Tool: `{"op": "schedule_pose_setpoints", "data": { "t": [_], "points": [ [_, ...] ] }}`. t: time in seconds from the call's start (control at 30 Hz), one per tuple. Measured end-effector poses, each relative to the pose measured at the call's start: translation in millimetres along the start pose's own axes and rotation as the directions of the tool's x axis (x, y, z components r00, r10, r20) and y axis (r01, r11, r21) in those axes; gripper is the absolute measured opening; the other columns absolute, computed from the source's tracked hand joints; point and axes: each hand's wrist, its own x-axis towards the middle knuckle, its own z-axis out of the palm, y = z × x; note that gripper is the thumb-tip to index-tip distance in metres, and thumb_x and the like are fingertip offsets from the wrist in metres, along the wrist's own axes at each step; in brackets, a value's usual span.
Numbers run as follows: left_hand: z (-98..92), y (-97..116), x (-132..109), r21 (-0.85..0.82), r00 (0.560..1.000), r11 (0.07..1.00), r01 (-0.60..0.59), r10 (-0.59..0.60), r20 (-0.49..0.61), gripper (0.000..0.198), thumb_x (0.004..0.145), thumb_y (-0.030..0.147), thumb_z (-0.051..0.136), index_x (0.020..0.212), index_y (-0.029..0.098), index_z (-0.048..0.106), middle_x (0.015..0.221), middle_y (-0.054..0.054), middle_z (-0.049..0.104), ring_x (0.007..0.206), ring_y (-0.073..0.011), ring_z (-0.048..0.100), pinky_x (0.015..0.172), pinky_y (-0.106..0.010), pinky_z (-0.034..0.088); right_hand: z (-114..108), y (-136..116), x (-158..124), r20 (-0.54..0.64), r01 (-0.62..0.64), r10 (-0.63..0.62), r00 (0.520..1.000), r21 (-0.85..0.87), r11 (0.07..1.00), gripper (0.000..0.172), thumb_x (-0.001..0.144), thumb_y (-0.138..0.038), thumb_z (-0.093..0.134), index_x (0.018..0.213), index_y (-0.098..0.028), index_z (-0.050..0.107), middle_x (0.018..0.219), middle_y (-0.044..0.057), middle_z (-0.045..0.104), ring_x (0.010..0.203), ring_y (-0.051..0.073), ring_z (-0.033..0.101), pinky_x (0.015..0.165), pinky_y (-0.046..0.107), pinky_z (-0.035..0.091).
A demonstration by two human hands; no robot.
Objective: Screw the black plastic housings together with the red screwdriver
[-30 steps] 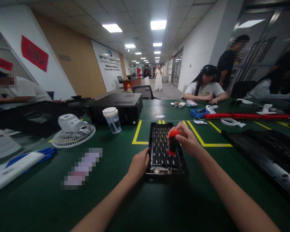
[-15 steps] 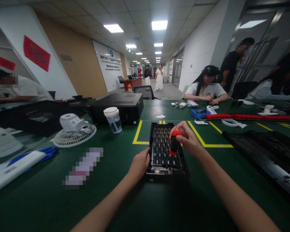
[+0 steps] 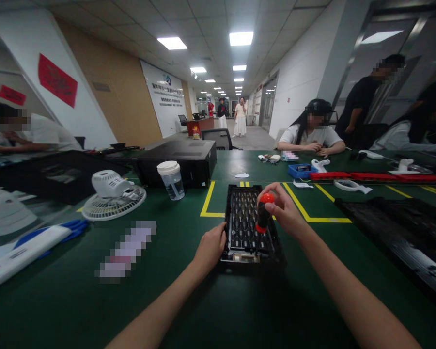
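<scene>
Upright in my right hand (image 3: 281,209) is a screwdriver (image 3: 263,215) with a black and red handle, pinched between thumb and fingers. Its shaft points down to the near right part of a black rectangular part (image 3: 244,220), which has rows of dark, shiny shapes inside a raised rim. Whether the tip sits on a screw is too dark to tell. My left hand (image 3: 211,242) closes on the left rim of this black part. A pale, metallic strip (image 3: 241,258) lies along its near end.
On the left are a white fan (image 3: 111,194), a lidded cup (image 3: 171,182) and a black computer case (image 3: 178,160). A large black panel (image 3: 396,237) lies on the right. Farther back are a blue tray (image 3: 301,170) and a seated person (image 3: 312,131). Yellow tape marks the green table.
My hands, the screwdriver and the black part hold nearly the same places. The view has shifted slightly. In the background, a standing person in black has moved right.
</scene>
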Motion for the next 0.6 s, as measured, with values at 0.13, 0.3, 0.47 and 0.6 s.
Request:
{"op": "schedule_pose_setpoints", "data": {
  "t": [0.13, 0.3, 0.47, 0.6],
  "points": [
    [-0.2, -0.2, -0.2, -0.010, 1.000, 1.000, 0.013, -0.013, 0.008, 0.037, 0.087, 0.022, 0.032, 0.120, 0.017, 0.049, 0.115, -0.006, 0.059, 0.101, -0.0156, 0.057, 0.093, -0.029, 0.041, 0.2, -0.3, 0.3, -0.018, 0.000, 0.000, 1.000, -0.018, 1.000, 0.035, 0.069, -0.037, 0.065, 0.090, -0.021, 0.042, 0.078, 0.000, 0.050, 0.061, 0.010, 0.046, 0.051, 0.019, 0.036],
    [0.3, -1.1, -0.3, -0.005, 1.000, 1.000, 0.008, -0.008, 0.012, 0.037, 0.087, 0.023, 0.032, 0.120, 0.016, 0.048, 0.116, -0.007, 0.058, 0.102, -0.0164, 0.056, 0.093, -0.030, 0.041, 1.5, -3.5, -0.2, -0.021, 0.008, -0.009, 1.000, -0.086, 0.996, 0.035, 0.071, -0.035, 0.063, 0.098, -0.021, 0.047, 0.076, 0.000, 0.047, 0.061, 0.010, 0.043, 0.051, 0.020, 0.036],
    [0.3, -1.3, -0.4, -0.007, 1.000, 1.000, 0.013, -0.013, 0.003, 0.037, 0.087, 0.021, 0.033, 0.120, 0.017, 0.048, 0.115, -0.005, 0.059, 0.102, -0.0159, 0.056, 0.092, -0.030, 0.042, 3.8, -8.0, -1.2, -0.043, 0.030, -0.039, 0.998, -0.208, 0.978, 0.033, 0.072, -0.035, 0.062, 0.100, -0.021, 0.053, 0.077, 0.000, 0.048, 0.063, 0.011, 0.043, 0.055, 0.022, 0.037],
    [-0.2, -0.2, -0.6, -0.007, 1.000, 1.000, 0.008, -0.008, 0.000, 0.036, 0.087, 0.021, 0.033, 0.119, 0.017, 0.049, 0.115, -0.006, 0.059, 0.100, -0.0156, 0.057, 0.090, -0.029, 0.043, 4.6, -9.6, -1.2, -0.049, 0.036, -0.050, 0.998, -0.258, 0.966, 0.023, 0.072, -0.035, 0.062, 0.089, -0.020, 0.058, 0.077, 0.000, 0.050, 0.061, 0.011, 0.043, 0.054, 0.023, 0.037]
  ]
}}
